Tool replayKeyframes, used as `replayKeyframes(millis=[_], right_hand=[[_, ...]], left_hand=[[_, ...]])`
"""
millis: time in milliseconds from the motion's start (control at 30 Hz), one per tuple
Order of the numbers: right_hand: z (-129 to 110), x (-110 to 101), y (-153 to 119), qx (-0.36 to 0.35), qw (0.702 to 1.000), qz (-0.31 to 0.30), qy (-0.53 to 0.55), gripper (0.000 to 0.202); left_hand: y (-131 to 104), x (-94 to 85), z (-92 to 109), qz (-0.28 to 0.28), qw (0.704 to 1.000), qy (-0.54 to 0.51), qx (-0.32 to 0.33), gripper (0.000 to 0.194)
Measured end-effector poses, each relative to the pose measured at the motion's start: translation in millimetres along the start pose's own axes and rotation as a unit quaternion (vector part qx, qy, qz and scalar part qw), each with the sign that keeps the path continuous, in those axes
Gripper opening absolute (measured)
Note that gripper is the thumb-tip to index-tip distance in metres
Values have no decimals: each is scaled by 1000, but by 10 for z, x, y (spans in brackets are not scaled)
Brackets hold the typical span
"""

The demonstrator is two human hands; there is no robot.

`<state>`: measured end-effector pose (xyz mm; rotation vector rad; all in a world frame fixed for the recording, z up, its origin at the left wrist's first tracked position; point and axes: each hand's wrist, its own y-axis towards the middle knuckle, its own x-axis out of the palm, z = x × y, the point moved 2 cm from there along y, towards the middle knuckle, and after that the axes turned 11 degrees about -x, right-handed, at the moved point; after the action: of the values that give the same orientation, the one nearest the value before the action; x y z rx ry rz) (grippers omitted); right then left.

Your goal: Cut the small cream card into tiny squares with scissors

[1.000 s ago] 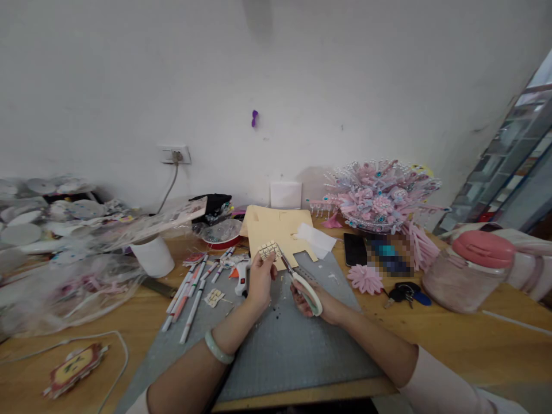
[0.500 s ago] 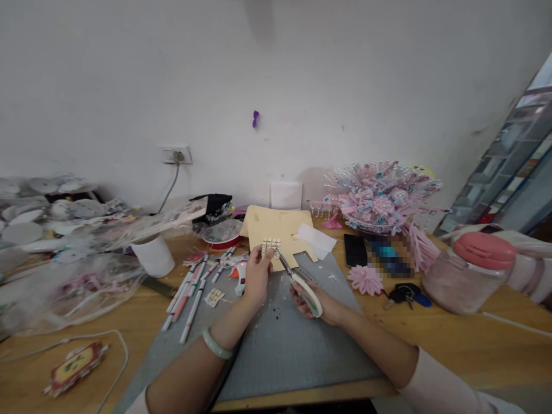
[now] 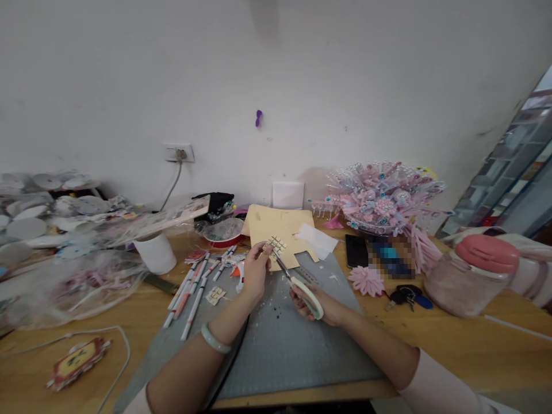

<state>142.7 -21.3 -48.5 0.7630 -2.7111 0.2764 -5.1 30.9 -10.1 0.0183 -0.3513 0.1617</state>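
Note:
My left hand (image 3: 257,269) pinches a small cream paper piece (image 3: 277,244) marked with a dark grid-like pattern. My right hand (image 3: 311,303) is wrapped round the pale handles of a pair of scissors (image 3: 307,292). The blades point up and left and reach the lower edge of the patterned piece; whether they are closed on it I cannot tell. Behind the hands lie tan card sheets (image 3: 280,221), one with a rectangular notch cut out. A second patterned cutout (image 3: 215,295) rests on the grey cutting mat (image 3: 302,356), left of my left wrist.
Several markers (image 3: 194,302) lie on the mat's left side. A white cup (image 3: 156,253) and clear plastic bags (image 3: 86,287) are farther left. To the right are a phone (image 3: 356,250), keys (image 3: 407,296), a pink-lidded jar (image 3: 470,276) and a pink beaded headdress (image 3: 379,198).
The patterned piece has turned in my left fingers and now sits tilted. The scissor tips have shifted slightly left along its lower edge. The view has moved a little.

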Motion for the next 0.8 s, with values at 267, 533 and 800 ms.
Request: replayKeyframes(millis=[267,533,800], right_hand=[[-10,6,-11,5,1000,-2,0,49],[-64,1,-22,-1,998,41,44,47],[-82,-34,-1,-33,994,80,70,47]], left_hand=[[25,-26,8,8,1000,2,-16,43],[-21,13,-7,4,1000,14,-11,34],[-187,129,-120,-35,997,54,-47,31]])
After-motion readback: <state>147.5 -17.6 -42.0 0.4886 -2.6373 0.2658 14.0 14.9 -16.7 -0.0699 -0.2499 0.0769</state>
